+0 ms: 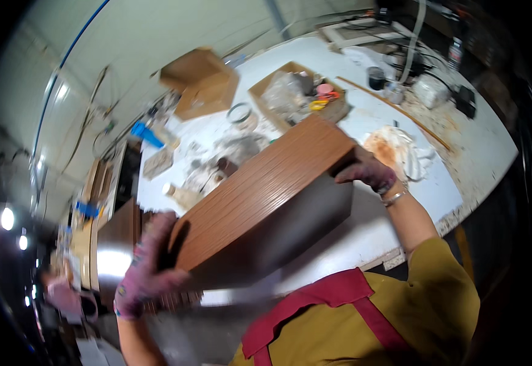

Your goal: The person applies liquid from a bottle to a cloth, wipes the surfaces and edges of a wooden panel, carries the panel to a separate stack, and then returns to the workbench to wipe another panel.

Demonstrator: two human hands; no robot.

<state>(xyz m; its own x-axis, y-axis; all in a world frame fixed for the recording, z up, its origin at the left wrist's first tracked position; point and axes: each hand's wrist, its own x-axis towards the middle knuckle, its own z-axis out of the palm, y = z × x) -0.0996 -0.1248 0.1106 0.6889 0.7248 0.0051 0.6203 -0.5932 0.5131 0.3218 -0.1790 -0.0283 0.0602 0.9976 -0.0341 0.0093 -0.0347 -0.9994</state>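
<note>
A long wood-grain box (266,189) is tilted across the middle of the view above the white worktop, its brown face up and a dark grey side toward me. My left hand (147,268), in a pink patterned glove, grips its left end, with the thumb along the near side and the fingers at the far side. At the opposite end, my right hand (369,174), in a similar glove, holds the corner. The tips of some right-hand fingers are hidden behind the box, and its underside does not show.
Beyond the box, the white worktop (449,189) bears an open cardboard box (208,91), a carton of plastic bags and scissors (266,91), a tape roll (239,113), a stained cloth (409,152) and a wooden stick (400,113). Stacked brown panels (116,238) stand left. A person (64,296) is farther back.
</note>
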